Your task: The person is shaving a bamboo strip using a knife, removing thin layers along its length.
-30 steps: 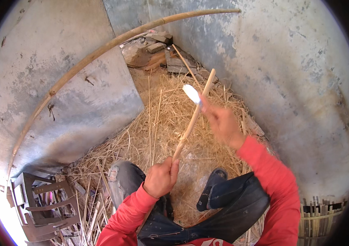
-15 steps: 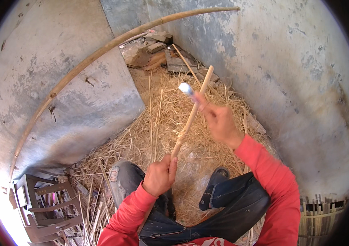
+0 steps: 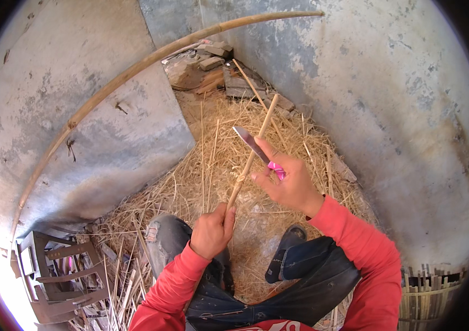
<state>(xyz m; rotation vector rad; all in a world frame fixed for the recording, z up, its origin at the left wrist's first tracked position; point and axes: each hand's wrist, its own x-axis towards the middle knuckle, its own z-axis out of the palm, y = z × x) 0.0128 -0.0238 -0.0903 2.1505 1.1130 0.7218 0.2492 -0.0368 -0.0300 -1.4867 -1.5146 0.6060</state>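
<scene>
My left hand (image 3: 212, 231) is closed round the lower part of a long, pale bamboo stick (image 3: 267, 117), which slants up and away to the right. Partway along the stick, a bump with small curled shavings shows just above that fist. A knife (image 3: 248, 140) with a broad, angled blade and a pink grip is held in my right hand (image 3: 293, 185). The blade crosses the stick's upper half and points up to the left; whether it touches the wood I cannot tell. Below the left fist, the sleeve and leg mostly hide the stick.
Straw-like shavings (image 3: 185, 185) cover the floor between two worn walls. A long curved pole (image 3: 135, 69) leans along the left wall. Bricks (image 3: 212, 63) lie in the far corner. A dark slatted frame (image 3: 71, 278) stands at lower left, a slatted basket (image 3: 428, 298) at lower right.
The knife in my right hand has come nearer along the stick, and its blade is no longer blurred. The stick's far end has dipped slightly to the left; my left hand keeps its hold.
</scene>
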